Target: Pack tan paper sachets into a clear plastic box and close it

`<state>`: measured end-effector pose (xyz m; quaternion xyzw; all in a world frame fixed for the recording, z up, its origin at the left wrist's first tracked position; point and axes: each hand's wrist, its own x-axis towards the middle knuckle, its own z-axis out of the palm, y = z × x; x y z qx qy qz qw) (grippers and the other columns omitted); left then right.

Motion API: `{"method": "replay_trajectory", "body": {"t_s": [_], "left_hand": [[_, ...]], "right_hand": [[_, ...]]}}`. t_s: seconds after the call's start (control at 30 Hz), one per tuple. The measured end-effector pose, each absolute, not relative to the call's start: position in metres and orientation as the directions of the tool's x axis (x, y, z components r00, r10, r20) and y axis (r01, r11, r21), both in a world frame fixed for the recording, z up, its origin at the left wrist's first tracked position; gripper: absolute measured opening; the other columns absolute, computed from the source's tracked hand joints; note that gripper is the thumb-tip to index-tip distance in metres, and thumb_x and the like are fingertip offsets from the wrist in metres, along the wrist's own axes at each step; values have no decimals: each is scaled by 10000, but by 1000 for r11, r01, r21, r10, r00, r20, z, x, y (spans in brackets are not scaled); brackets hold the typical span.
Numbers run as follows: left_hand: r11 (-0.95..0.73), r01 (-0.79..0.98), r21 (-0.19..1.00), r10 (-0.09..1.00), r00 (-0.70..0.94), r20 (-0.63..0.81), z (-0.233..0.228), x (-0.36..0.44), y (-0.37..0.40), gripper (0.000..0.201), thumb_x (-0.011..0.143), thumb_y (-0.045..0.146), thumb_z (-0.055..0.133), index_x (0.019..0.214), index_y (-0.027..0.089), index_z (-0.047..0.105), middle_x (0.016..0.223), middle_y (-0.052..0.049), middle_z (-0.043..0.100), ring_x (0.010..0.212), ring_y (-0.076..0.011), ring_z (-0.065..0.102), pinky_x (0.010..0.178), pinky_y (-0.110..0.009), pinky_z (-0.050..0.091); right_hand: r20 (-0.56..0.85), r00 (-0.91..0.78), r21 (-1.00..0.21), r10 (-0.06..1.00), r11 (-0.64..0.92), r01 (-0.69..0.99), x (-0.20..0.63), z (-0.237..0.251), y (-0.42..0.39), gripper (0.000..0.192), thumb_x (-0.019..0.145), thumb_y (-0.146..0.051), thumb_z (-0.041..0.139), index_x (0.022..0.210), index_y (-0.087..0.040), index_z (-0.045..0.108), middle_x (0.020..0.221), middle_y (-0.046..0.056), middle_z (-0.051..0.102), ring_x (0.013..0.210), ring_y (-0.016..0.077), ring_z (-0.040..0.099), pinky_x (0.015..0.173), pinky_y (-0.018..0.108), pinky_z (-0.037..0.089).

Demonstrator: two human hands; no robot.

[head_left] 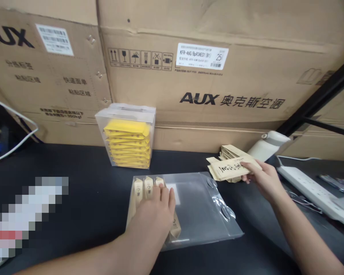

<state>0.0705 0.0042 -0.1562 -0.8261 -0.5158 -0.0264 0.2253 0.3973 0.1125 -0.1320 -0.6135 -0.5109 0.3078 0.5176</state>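
- Sachets (145, 187): the beige ones stand in a row at the left end of the clear box (200, 214), which lies flat on the dark bench (83, 198). To do this step well, we judge each new sachet should go in upright and tight against the row, while the row is kept pressed so it cannot topple.
- Left hand (157, 214): we rest it palm down on the row inside the box, fingers nearly flat and spread a little. It presses but grips nothing.
- Full box (127, 139): behind, against the cartons (218, 95), a clear box stands packed with yellow sachets, well apart from both hands.
- Right hand (262, 177): we pinch one beige sachet (226, 169) between thumb and fingers, held flat just above the loose pile (231, 152) on the bench, right of the open box.
- Far right: a white bottle (271, 143) lies near the pile, and a power strip (312, 191) beside it.
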Motion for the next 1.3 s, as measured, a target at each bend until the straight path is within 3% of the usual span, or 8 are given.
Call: {"method": "replay_trajectory", "body": {"t_s": [0.17,0.27,0.37,0.47,0.63,0.97,1.17,1.3], "left_hand": [[-343,871,-352,843,451,294,-167,73,3,569,784,46,583,1327,214,611,1249,-186,645,1085,-323,625,579,-284,549],[-343,861,-375,837,462,294,-170,75,6,556,781,75,594,1320,212,619,1245,-208,652,1051,-338,642,519,-281,529],[-351,855,-381,837,469,282,-172,74,8,511,805,118,587,1309,192,628,1234,-238,656,1038,-376,650,507,-325,533],[-388,839,-381,824,501,264,-165,70,10,492,841,98,546,1325,158,608,1242,-265,650,1083,-397,648,547,-341,546],[-455,816,-356,832,532,155,-144,63,12,448,872,90,519,1312,113,603,1223,-297,650,1054,-393,673,582,-346,556],[-531,777,-338,835,548,-52,-114,77,9,455,895,91,517,1345,112,580,1260,-312,615,1139,-432,640,563,-348,600],[-489,786,-379,822,560,102,-130,78,-1,502,905,52,465,1397,127,530,1281,-297,608,1120,-377,666,679,-391,623],[-524,761,-382,763,619,187,-137,78,-3,479,901,71,465,1364,132,574,1324,-220,614,1126,-374,660,656,-381,625]], "right_hand": [[-153,81,-933,985,-171,316,403,-126,105,209,704,-362,750,697,-171,665,525,22,582,384,93,462,328,217,332],[-290,-46,-916,956,-264,302,397,-126,102,259,726,-409,755,750,-163,677,488,5,578,348,81,453,290,184,305],[-366,-224,-922,903,-318,221,385,-133,100,320,753,-422,759,872,-132,692,639,72,701,480,137,625,356,189,448],[-342,-386,-936,857,-347,58,366,-146,97,311,787,-357,747,989,-126,695,944,147,759,790,216,746,680,286,622],[-311,-517,-901,798,-421,-108,335,-162,85,364,827,-308,723,1160,-171,667,1227,145,697,1054,269,710,994,413,544],[-229,-731,-931,643,-364,-28,330,-167,81,602,771,-329,773,1334,-235,580,1451,132,535,1305,292,543,1088,492,434],[-104,-884,-969,456,-248,-14,315,-170,71,703,771,-148,777,1392,-356,523,1544,51,428,1429,233,388,1172,473,292],[-92,-896,-970,434,-241,-17,314,-177,70,677,816,-149,745,1409,-369,500,1567,49,390,1450,223,347,1176,451,278]]}}
